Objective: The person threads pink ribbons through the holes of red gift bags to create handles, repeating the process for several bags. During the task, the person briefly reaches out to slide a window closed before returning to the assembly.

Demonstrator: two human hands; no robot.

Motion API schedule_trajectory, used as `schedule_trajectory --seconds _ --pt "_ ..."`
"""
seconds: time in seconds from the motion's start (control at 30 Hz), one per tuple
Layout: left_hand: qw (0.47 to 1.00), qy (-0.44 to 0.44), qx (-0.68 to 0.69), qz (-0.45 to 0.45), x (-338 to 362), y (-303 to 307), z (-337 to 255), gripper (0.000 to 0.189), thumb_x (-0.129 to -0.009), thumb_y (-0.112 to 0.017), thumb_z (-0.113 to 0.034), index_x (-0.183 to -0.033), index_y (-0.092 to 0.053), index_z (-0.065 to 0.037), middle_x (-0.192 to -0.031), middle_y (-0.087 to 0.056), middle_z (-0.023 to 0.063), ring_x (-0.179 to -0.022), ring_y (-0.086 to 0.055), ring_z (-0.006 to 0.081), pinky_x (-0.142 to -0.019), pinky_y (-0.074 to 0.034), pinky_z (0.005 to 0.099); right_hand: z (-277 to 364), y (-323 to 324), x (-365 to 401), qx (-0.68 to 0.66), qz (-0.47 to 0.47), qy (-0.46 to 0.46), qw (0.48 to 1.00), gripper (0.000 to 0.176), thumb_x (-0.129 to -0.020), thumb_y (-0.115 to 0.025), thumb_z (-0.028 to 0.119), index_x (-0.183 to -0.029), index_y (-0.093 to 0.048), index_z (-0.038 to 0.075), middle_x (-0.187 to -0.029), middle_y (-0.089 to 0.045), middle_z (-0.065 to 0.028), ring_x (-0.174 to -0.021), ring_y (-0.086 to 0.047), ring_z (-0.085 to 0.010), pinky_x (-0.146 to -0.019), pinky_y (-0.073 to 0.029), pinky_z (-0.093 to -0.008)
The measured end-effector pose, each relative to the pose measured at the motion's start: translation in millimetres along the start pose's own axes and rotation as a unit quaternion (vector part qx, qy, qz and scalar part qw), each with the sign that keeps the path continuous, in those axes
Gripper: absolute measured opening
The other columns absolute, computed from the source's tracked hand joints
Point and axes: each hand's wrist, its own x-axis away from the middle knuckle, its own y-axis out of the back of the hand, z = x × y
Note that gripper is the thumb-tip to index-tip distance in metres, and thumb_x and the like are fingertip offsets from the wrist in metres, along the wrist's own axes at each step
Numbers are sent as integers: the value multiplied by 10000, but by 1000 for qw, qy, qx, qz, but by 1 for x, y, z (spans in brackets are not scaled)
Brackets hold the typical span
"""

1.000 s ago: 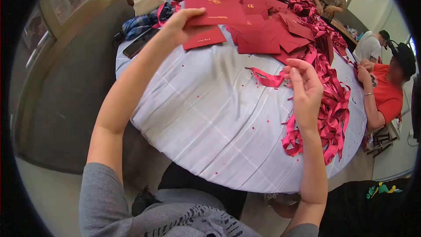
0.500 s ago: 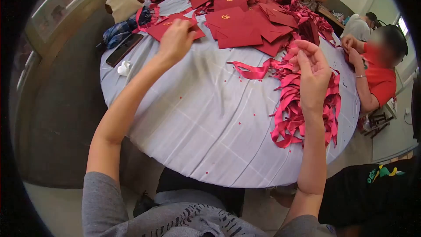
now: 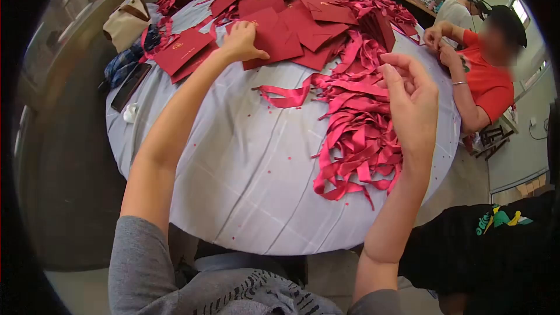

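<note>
A heap of ribbons (image 3: 356, 134) lies on the right half of the tabletop (image 3: 245, 163). One ribbon (image 3: 286, 96) trails out from the heap's left side. Behind the heap, a spread of envelopes (image 3: 303, 17) reaches to the far edge. The left hand (image 3: 242, 41) lies flat on an envelope, behind and left of the heap. The right hand (image 3: 411, 99) hovers above the heap's right side, fingers (image 3: 392, 81) loosely spread. Far left of the heap, near the rim, lies a phone (image 3: 129, 86), with a bag (image 3: 125, 22) behind it. Right of the heap, past the rim, sits another person (image 3: 484, 81).
</note>
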Motion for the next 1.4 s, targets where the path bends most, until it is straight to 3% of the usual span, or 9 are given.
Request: schedule_trajectory --seconds 0.1,0.23,0.47,0.8,0.9,1.0,1.1,1.2,1.4 --pt "985 47 117 118 -14 -2 14 1026 -529 -804 -514 -1233 -375 96 -1239 -447 274 -1156 -456 371 -959 -407 382 0 0 5 15 9 -16 1000 181 -872 -559 119 -968 -594 -31 -795 -635 -97 -691 -591 -136 -604 -472 -265" --pt "990 44 108 74 -4 -10 12 1062 -529 -813 -483 -1288 -333 83 -1232 -448 258 -1143 -447 394 -957 -405 419 -6 -2 5 66 67 -51 994 165 -868 -565 109 -949 -587 -33 -788 -632 -121 -679 -598 -161 -626 -479 -288" --pt "971 -2 176 -160 42 27 -24 454 -711 -657 -62 -1152 -549 -84 -1062 -514 125 -1017 -461 340 -876 -428 395 -10 -12 5 115 86 -36 989 155 -866 -563 106 -928 -586 -34 -792 -636 -144 -713 -628 -215 -655 -490 -311" --pt "946 -4 111 -305 88 93 -38 114 -735 -650 -137 -840 -622 -100 -825 -565 64 -842 -524 291 -722 -414 410 -2 -33 18 133 76 58 986 127 -834 -587 78 -906 -597 -27 -808 -644 -153 -707 -643 -236 -628 -491 -327" --pt "943 -30 180 -277 120 129 -44 136 -734 -655 -112 -856 -617 -66 -801 -577 72 -796 -561 256 -709 -417 386 -8 -9 30 138 65 73 985 135 -841 -575 61 -940 -610 -24 -829 -642 -154 -688 -632 -222 -637 -490 -315" --pt "904 -9 424 -44 176 145 -51 170 -724 -662 -6 -880 -594 -9 -717 -524 10 -691 -507 77 -609 -419 229 -12 -1 53 201 111 70 971 152 -810 -578 27 -953 -617 -10 -847 -636 -148 -730 -626 -225 -666 -483 -311" --pt "888 -13 434 154 222 133 -59 235 -751 -658 -33 -945 -526 -17 -740 -563 92 -693 -570 194 -638 -457 314 -14 -14 69 211 171 78 959 202 -789 -559 10 -978 -626 34 -880 -596 -145 -824 -593 -295 -749 -466 -357" --pt "914 -29 381 135 246 119 -61 359 -765 -662 -96 -1056 -475 1 -1031 -524 174 -901 -547 317 -804 -446 398 -26 -33 65 278 159 114 940 230 -809 -565 23 -1028 -627 51 -908 -580 -129 -795 -587 -251 -719 -463 -311" --pt "965 -135 203 93 221 139 -52 398 -758 -666 -157 -1102 -513 -29 -1028 -528 140 -1003 -500 316 -846 -434 401 -40 -97 39 287 154 197 925 284 -744 -667 138 -1019 -625 82 -914 -561 -118 -933 -522 -320 -798 -434 -407"
